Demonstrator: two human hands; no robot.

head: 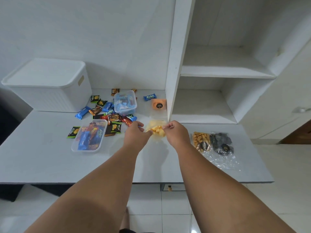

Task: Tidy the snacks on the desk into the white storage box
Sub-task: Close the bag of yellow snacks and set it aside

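Observation:
A clear bag of yellow snack pieces lies on the white desk, with an orange label at its far end. My left hand pinches its left side and my right hand pinches its right side. The white storage box stands at the back left with its lid on. Several small wrapped snacks lie scattered between the box and the bag. Two clear tubs, one at the back and one nearer, hold more wrapped snacks.
Right of my hands lie a clear bag of orange-brown puffs and a clear bag of dark pieces. A white shelf unit rises at the back right, its upright panel just behind the yellow bag. A tiled floor lies below the desk's front edge.

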